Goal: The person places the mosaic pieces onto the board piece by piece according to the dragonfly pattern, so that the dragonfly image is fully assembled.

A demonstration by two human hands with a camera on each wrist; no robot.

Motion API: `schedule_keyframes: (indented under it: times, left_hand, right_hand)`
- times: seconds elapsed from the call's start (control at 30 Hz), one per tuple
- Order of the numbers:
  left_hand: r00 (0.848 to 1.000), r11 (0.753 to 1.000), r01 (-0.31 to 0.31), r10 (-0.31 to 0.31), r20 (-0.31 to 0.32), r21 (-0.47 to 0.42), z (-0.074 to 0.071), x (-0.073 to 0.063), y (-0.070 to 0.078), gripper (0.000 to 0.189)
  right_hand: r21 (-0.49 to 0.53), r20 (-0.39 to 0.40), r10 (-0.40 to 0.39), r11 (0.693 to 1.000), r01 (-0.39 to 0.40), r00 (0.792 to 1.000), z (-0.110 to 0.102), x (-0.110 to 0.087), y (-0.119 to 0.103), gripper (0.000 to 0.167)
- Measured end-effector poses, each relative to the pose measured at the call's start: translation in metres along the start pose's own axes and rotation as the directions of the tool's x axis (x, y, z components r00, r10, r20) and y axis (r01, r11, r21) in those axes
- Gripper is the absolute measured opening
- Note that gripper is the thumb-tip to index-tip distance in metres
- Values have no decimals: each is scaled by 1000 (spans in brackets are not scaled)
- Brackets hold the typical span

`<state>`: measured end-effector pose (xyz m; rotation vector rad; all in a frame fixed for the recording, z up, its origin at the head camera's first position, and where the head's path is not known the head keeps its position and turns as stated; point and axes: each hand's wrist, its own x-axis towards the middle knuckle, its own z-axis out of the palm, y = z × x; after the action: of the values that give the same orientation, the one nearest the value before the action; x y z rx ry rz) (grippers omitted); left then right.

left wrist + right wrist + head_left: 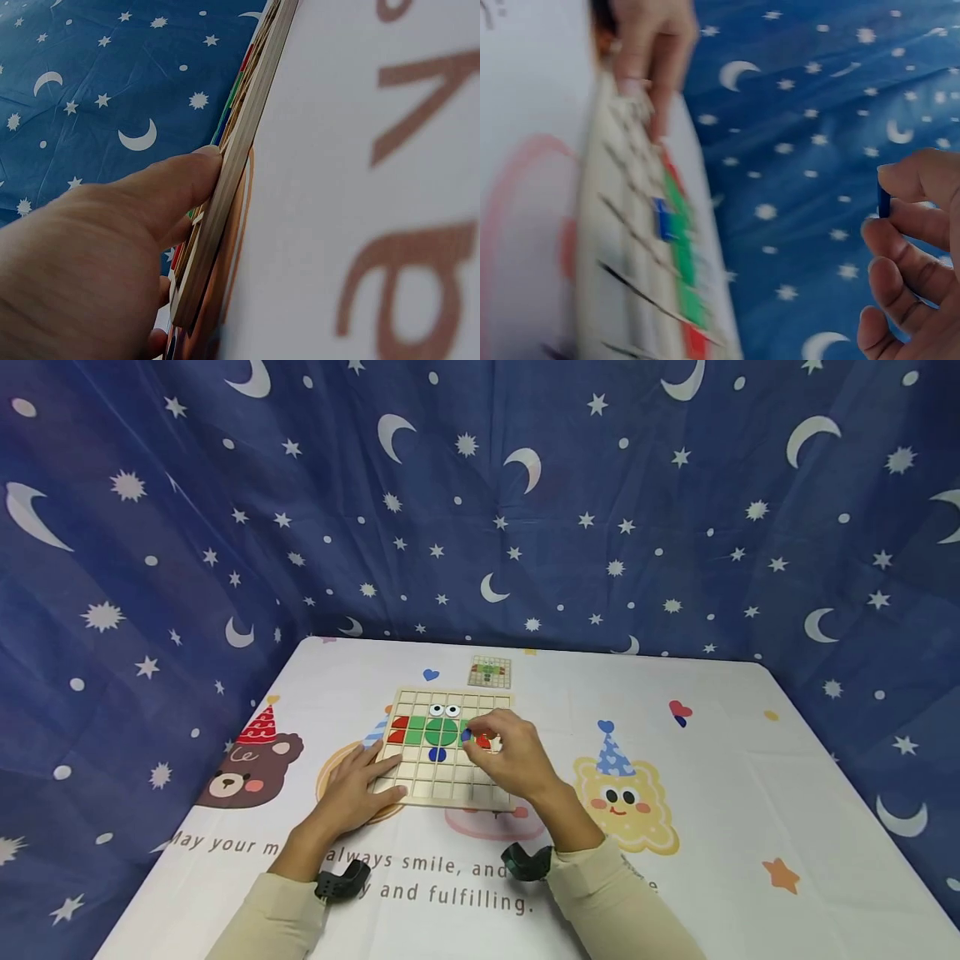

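Note:
A wooden grid board (420, 785) lies on the table with flat coloured pieces in its squares. A large green circle (441, 731) sits under two eye pieces (445, 711). Red pieces (397, 729) are at the left end of the row, and blue pieces (437, 755) are below the circle. My left hand (360, 785) rests on the board's left side, fingers spread; its thumb (180, 180) presses by the front edge. My right hand (517, 753) is above the board's right half. Its thumb and forefinger pinch a small flat blue piece (883, 193).
Behind the board lies a small pattern card (490, 672) showing a similar figure on a grid. The white tablecloth (720, 760) has printed cartoons and lettering. A blue curtain (480, 527) with moons and stars hangs behind and along the left side.

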<state>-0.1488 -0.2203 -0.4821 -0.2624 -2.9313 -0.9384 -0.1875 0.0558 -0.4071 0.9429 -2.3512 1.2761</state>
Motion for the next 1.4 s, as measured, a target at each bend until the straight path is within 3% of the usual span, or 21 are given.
schedule_keyframes:
  times: [0.13, 0.37, 0.53, 0.73, 0.97, 1.2, 1.3, 1.4]
  left_hand:
    - [1000, 1000, 8, -8, 5, 4, -1, 0, 0, 58]
    - [1000, 1000, 11, -11, 12, 5, -1, 0, 0, 58]
    - [1000, 1000, 4, -4, 6, -1, -1, -1, 0, 57]
    - [1000, 1000, -3, 3, 1, -9, -2, -2, -1, 57]
    - [1000, 1000, -14, 14, -4, -5, -2, -1, -1, 56]
    - [1000, 1000, -7, 7, 2, -5, -1, 0, -1, 56]
    - [1000, 1000, 2, -2, 5, -4, -1, 0, -1, 57]
    - [1000, 1000, 7, -7, 7, -5, 0, 1, 0, 57]
  right_hand:
    - [1, 70, 80, 997, -80, 994, 28, 3, 6, 19]
    - [-27, 202, 204, 979, -202, 958, 65, 2, 19, 19]
    - [-104, 239, 229, 972, -210, 944, 79, 2, 23, 17]
    - [-269, 282, 256, 946, -180, 925, 90, 2, 24, 18]
    - [-340, 304, 266, 927, -157, 915, 90, 2, 24, 24]
    - [-232, 310, 243, 957, -174, 919, 76, 1, 23, 25]
    - [-164, 305, 227, 969, -183, 925, 62, 2, 21, 25]
    - [-128, 275, 186, 979, -156, 943, 39, 4, 17, 24]
